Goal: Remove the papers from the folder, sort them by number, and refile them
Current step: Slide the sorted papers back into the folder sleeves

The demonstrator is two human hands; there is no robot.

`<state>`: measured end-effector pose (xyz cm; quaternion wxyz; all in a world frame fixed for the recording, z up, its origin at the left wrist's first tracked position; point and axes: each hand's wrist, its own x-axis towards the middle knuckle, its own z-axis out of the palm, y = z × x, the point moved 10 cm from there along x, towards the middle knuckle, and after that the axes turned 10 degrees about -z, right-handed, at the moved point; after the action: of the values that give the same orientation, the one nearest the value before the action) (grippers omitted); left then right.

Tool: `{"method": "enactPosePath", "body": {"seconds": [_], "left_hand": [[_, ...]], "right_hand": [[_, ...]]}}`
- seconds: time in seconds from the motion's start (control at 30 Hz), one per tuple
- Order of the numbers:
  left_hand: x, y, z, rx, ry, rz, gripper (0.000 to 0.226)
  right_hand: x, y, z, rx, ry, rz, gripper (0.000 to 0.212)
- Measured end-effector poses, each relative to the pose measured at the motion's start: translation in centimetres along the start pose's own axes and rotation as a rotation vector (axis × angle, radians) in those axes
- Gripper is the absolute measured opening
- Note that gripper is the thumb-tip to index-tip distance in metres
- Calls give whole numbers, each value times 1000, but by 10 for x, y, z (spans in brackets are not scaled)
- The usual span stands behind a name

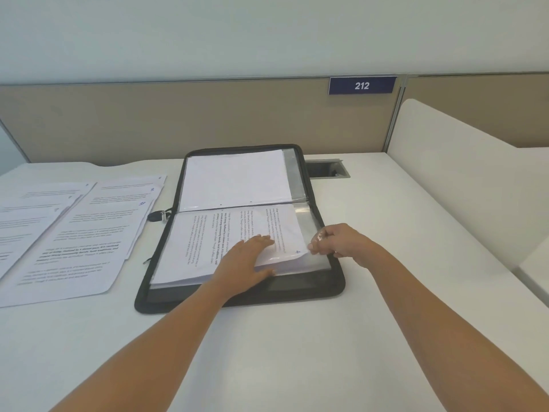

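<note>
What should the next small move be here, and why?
Probably the left hand, lying flat on the sheet marked 4, pushes it deeper into the clear sleeve, whose edge the right hand pinches. The sheet's near corner looks lifted, not seated. Whether it is going in or coming out is uncertain.
</note>
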<state>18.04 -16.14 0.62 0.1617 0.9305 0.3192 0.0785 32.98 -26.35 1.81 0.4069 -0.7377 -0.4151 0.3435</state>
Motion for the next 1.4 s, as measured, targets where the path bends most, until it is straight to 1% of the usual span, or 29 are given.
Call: {"method": "enactPosePath", "body": {"seconds": [0.13,0.23,0.3,0.37,0.4,0.43,0.47,0.53,0.6,0.67,0.77,0.87,0.9,0.97,1.0,1.1,1.17,1.23,1.3,1.4], "left_hand": [[-10,-8,-17,64,108,-22,45],[-13,-13,-32,96,187,-70,38],[-13,-14,-42,149,227,-79,39],[-12,-16,-53,161,256,-93,40],[-10,-18,-58,156,270,-101,40],[-8,-19,-64,148,286,-103,41],[-6,-19,-71,143,304,-102,41],[-1,-16,-85,156,347,-84,41],[4,-7,-99,172,388,-48,41],[11,2,-112,207,414,-18,41],[25,9,-128,251,446,16,42],[34,17,-150,260,515,84,39],[35,20,-157,258,560,125,36],[33,21,-173,266,708,169,33],[32,17,-178,273,770,151,33],[30,-8,-179,216,839,45,34],[29,-33,-166,168,804,-32,34],[31,-61,-146,126,692,-135,31],[36,-95,-117,114,494,-293,33],[37,-137,-72,161,220,-456,46]], "right_hand": [[-2,-8,-8,79,78,-33,13],[1,-12,-16,157,162,-70,11],[3,-10,-28,252,311,-97,13],[-1,-3,-44,320,536,-114,21],[-5,1,-48,295,626,-120,24],[-7,2,-47,241,677,-130,26],[-8,2,-42,194,688,-145,27],[-2,-3,-22,143,623,-183,27],[10,-18,5,51,484,-246,18],[24,-41,31,-107,350,-332,12],[46,-73,63,-301,215,-452,22],[73,-100,90,-581,65,-564,37],[83,-105,96,-671,23,-575,42],[103,-111,98,-834,-25,-564,51],[113,-112,97,-906,-37,-553,54],[138,-111,93,-1055,-53,-522,60],[152,-106,91,-1115,-57,-510,61],[166,-98,90,-1157,-78,-470,59],[176,-88,90,-1171,-119,-415,57],[187,-74,91,-1118,-161,-341,55]]}}
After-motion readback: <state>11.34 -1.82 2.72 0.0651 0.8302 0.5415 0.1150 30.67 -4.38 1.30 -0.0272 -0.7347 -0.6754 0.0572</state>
